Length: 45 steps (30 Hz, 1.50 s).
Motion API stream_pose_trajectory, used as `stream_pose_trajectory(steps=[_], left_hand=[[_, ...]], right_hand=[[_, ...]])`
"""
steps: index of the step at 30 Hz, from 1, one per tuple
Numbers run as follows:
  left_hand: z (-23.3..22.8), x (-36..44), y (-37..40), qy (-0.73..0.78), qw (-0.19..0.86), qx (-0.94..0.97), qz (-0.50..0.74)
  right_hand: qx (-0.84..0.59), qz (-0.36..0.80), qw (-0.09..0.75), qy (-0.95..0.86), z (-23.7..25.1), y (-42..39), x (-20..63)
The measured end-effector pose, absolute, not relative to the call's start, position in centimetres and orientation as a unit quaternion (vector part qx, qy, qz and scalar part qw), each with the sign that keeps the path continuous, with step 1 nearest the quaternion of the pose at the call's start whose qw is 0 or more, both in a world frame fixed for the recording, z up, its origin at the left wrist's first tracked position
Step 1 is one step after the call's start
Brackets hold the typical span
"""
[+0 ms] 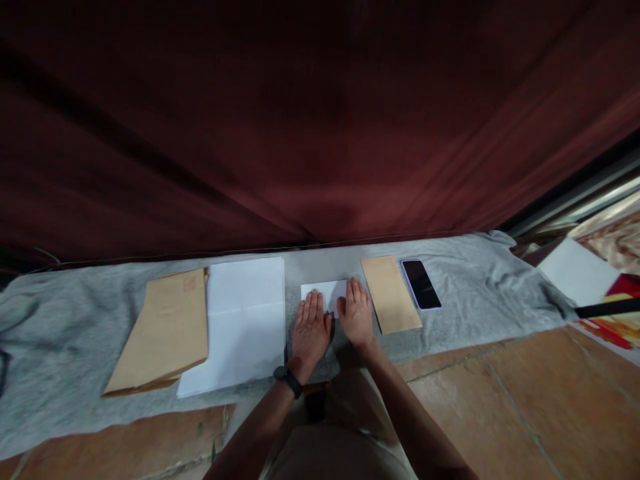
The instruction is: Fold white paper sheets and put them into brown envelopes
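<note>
A small folded white paper [323, 292] lies on a grey cloth [75, 333] spread over the floor. My left hand [310, 328] lies flat, palm down, on its near left part, a black band on the wrist. My right hand [356, 312] presses flat on its right part, fingers together. Both hands hold nothing. Right of my right hand lies a narrow brown envelope [391, 293]. To the left of my left hand rests a stack of white sheets [240, 323].
Large brown envelopes [165, 330] lie left of the white sheets. A black phone [421, 284] sits right of the narrow envelope. A dark red curtain [320, 120] hangs behind. Tiled floor [500, 407] is near me. White paper [575, 270] and coloured items lie at far right.
</note>
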State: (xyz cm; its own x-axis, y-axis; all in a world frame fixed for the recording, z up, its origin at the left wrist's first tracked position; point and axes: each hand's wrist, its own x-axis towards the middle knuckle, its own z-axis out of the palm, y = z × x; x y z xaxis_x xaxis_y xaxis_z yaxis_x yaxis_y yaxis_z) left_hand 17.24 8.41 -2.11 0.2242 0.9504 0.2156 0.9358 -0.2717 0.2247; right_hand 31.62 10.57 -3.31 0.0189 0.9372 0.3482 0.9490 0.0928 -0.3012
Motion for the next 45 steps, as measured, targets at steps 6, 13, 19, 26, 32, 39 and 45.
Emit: stream_pose_trajectory(steps=[6, 13, 19, 26, 32, 39, 45], left_hand=[[-2.0, 17.4, 8.0, 0.620, 0.030, 0.771, 0.146], [-2.1, 16.1, 6.6, 0.609, 0.034, 0.775, 0.165], [-1.6, 16.4, 4.4, 0.537, 0.055, 0.825, 0.167], [-1.9, 16.1, 3.3, 0.551, 0.050, 0.814, 0.176], [-2.0, 16.1, 3.1, 0.549, 0.043, 0.815, 0.181], [-2.4, 16.1, 3.1, 0.549, 0.047, 0.815, 0.179], [-2.3, 16.0, 3.0, 0.548, 0.074, 0.807, 0.205]], right_hand=[[-0.669, 0.005, 0.177, -0.722, -3.6, 9.6, 31.6], [-0.657, 0.020, 0.207, -0.725, -3.9, 9.0, 34.1], [-0.648, 0.027, 0.235, -0.724, -4.6, 8.9, 34.5], [-0.663, 0.028, 0.256, -0.703, -3.6, 9.0, 34.1], [-0.746, 0.082, 0.193, -0.632, -0.9, 10.3, 32.6], [-0.780, 0.260, 0.214, -0.527, 0.5, 11.5, 32.9], [-0.736, 0.366, 0.293, -0.489, -0.2, 11.1, 34.0]])
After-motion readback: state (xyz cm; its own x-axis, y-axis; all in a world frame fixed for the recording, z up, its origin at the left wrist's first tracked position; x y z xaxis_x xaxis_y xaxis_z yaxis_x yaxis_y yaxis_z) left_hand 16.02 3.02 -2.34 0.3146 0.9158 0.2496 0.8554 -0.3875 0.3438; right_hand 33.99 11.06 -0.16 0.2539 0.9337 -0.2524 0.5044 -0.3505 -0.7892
